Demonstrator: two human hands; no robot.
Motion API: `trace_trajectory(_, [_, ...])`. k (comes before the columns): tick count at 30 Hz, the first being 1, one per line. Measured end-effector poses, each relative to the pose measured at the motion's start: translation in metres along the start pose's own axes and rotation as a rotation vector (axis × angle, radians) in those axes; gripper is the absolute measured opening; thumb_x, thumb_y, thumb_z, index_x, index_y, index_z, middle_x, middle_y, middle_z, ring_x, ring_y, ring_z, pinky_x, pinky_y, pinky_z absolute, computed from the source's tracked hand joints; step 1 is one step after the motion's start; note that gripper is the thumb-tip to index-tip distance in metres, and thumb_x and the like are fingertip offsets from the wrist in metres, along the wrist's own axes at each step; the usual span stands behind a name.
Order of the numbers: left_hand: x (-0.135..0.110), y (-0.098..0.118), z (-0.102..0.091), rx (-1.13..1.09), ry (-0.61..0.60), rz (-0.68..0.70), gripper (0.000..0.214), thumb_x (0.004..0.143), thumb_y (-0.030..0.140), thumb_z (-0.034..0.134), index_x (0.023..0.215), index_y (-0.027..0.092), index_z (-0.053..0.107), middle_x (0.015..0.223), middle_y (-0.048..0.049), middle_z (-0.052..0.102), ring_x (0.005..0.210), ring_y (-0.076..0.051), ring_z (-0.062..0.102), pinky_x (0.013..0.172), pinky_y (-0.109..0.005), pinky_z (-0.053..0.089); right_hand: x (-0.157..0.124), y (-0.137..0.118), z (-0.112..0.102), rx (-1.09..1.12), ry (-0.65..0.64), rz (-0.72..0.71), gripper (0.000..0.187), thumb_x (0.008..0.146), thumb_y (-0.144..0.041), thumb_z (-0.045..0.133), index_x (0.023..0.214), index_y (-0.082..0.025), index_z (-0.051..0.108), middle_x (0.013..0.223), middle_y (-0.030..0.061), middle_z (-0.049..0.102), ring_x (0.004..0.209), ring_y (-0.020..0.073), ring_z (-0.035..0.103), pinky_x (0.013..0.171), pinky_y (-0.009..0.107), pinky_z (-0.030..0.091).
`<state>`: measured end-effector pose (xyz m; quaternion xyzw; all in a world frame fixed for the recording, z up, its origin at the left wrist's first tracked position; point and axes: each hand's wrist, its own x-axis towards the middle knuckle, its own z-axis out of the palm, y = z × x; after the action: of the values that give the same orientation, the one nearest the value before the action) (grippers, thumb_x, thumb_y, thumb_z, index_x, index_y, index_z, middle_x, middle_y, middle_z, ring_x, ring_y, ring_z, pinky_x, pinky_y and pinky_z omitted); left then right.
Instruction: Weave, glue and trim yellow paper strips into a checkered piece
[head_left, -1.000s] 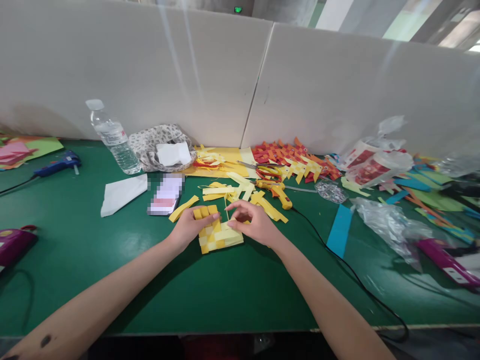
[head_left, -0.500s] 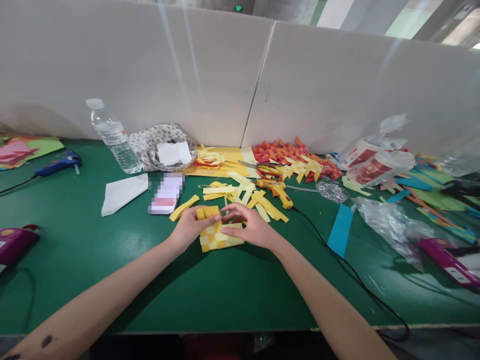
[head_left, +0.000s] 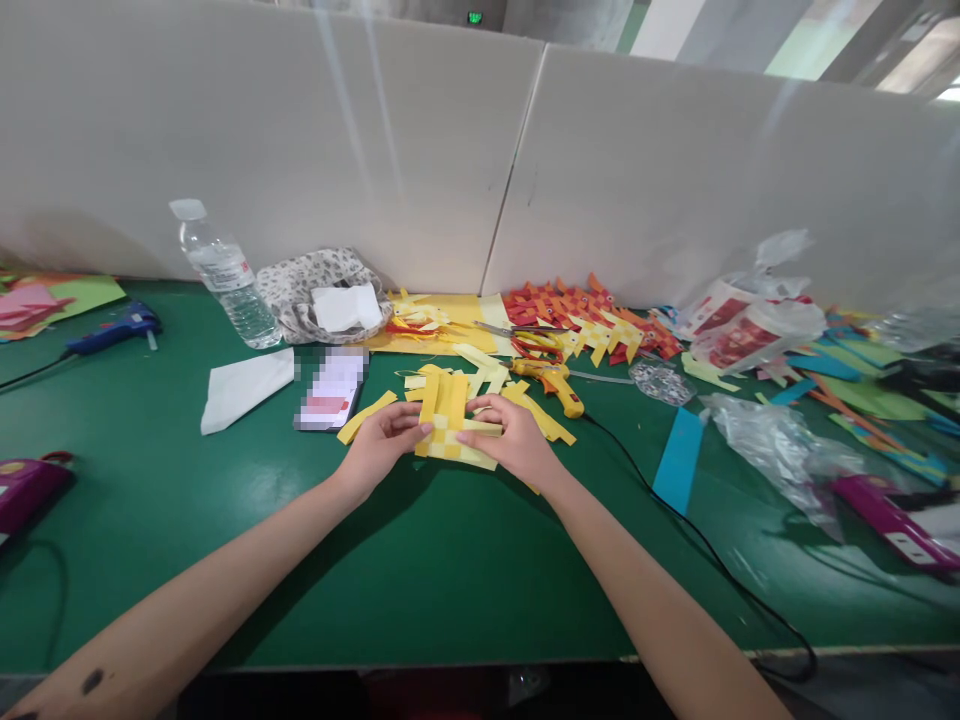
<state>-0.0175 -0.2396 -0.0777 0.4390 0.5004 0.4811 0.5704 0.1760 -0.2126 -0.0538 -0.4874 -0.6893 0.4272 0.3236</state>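
A small woven piece of yellow and pale-yellow paper strips [head_left: 448,412] is held up between both hands above the green table. My left hand [head_left: 382,440] pinches its left edge, thumb in front and fingers behind. On the other side my right hand [head_left: 514,435] grips the right edge, its thumb lying over the checkered weave. Darker yellow strips stand up from the top, and pale ends stick out to the right. Behind the hands lie loose yellow paper strips [head_left: 541,415], partly hidden by the woven piece.
A yellow glue gun [head_left: 553,382] with a black cord lies behind my right hand, near red-handled scissors [head_left: 536,345]. Red and yellow woven paper fish [head_left: 570,315] line the partition. To the left are a phone [head_left: 330,390], white paper [head_left: 247,390] and a water bottle [head_left: 229,280].
The woven piece has been raised slightly and turned so its darker strips point upward. My right hand has closed on its right edge, where its fingers were looser before.
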Motion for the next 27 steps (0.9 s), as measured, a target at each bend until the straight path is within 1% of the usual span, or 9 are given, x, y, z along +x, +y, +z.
trace_trajectory(2, [0.0005,-0.0016,-0.0007,0.042,-0.032,0.000,0.042,0.064,0.041,0.076,0.095,0.017,0.062,0.085,-0.0035,0.069,0.076,-0.015,0.063,0.062,-0.023,0.047,0.0004,0.0004,-0.0012,0.054,-0.078,0.033,0.037,0.064,-0.036,0.074,0.095,-0.019,0.061,0.078,0.0030,0.068,0.077,0.0204,0.065,0.067,0.032,0.051])
trace_trajectory(5, [-0.0014,-0.0021,0.0002,0.077,-0.133,-0.036,0.039,0.066,0.038,0.074,0.096,0.018,0.062,0.084,-0.0028,0.070,0.072,-0.014,0.063,0.062,-0.023,0.047,0.0012,0.0017,-0.0024,0.153,-0.166,0.081,0.035,0.065,-0.042,0.073,0.088,-0.019,0.064,0.078,0.0036,0.067,0.074,0.0195,0.063,0.063,0.030,0.050])
trace_trajectory(7, [-0.0036,-0.0016,0.0020,0.081,-0.195,-0.069,0.038,0.067,0.036,0.074,0.098,0.018,0.062,0.083,-0.0025,0.070,0.071,-0.014,0.063,0.063,-0.024,0.047,0.0016,0.0024,-0.0033,0.135,-0.145,0.091,0.031,0.066,-0.046,0.071,0.076,-0.018,0.064,0.068,0.0005,0.062,0.062,0.0148,0.057,0.053,0.026,0.044])
trace_trajectory(9, [-0.0057,-0.0009,0.0038,0.086,-0.243,-0.069,0.033,0.069,0.035,0.072,0.095,0.017,0.064,0.084,-0.0032,0.071,0.072,-0.014,0.063,0.065,-0.025,0.048,0.0014,0.0021,-0.0044,0.058,-0.120,0.063,0.033,0.068,-0.048,0.069,0.065,-0.017,0.059,0.057,-0.0035,0.050,0.051,0.0094,0.045,0.045,0.022,0.033])
trace_trajectory(12, [-0.0075,-0.0006,0.0048,0.145,-0.274,-0.023,0.024,0.075,0.036,0.067,0.088,0.016,0.067,0.085,-0.0037,0.071,0.073,-0.013,0.063,0.067,-0.024,0.047,-0.0002,-0.0006,-0.0050,-0.035,-0.112,-0.007,0.038,0.068,-0.050,0.068,0.057,-0.017,0.051,0.054,-0.0053,0.038,0.051,0.0073,0.034,0.045,0.022,0.024])
trace_trajectory(15, [-0.0073,-0.0018,0.0037,0.198,-0.278,0.010,0.023,0.077,0.037,0.064,0.088,0.018,0.069,0.084,-0.0028,0.071,0.074,-0.013,0.062,0.068,-0.023,0.046,-0.0019,-0.0032,-0.0033,-0.084,-0.090,-0.041,0.042,0.067,-0.051,0.068,0.055,-0.018,0.047,0.056,-0.0052,0.035,0.053,0.0076,0.032,0.047,0.023,0.023])
trace_trajectory(18, [-0.0065,-0.0044,0.0030,0.195,-0.312,0.000,0.025,0.077,0.039,0.064,0.089,0.018,0.069,0.084,-0.0033,0.071,0.072,-0.014,0.061,0.067,-0.024,0.045,-0.0023,-0.0035,-0.0006,-0.125,-0.041,-0.075,0.045,0.070,-0.053,0.065,0.052,-0.018,0.043,0.055,-0.0050,0.032,0.053,0.0078,0.030,0.047,0.023,0.023])
trace_trajectory(23, [-0.0054,-0.0070,0.0032,0.203,-0.323,-0.026,0.026,0.075,0.040,0.066,0.086,0.016,0.070,0.076,-0.0016,0.068,0.062,-0.011,0.055,0.060,-0.022,0.042,-0.0021,-0.0049,0.0019,-0.154,0.025,-0.120,0.042,0.071,-0.053,0.064,0.053,-0.017,0.049,0.055,-0.0038,0.036,0.054,0.0084,0.033,0.047,0.022,0.026])
trace_trajectory(27, [-0.0043,-0.0071,0.0022,0.245,-0.322,-0.035,0.027,0.074,0.041,0.066,0.079,0.015,0.069,0.067,0.0005,0.063,0.057,-0.009,0.050,0.057,-0.021,0.039,-0.0031,-0.0064,0.0023,-0.140,0.026,-0.141,0.039,0.072,-0.052,0.063,0.057,-0.016,0.057,0.056,-0.0024,0.045,0.054,0.0088,0.039,0.046,0.021,0.030])
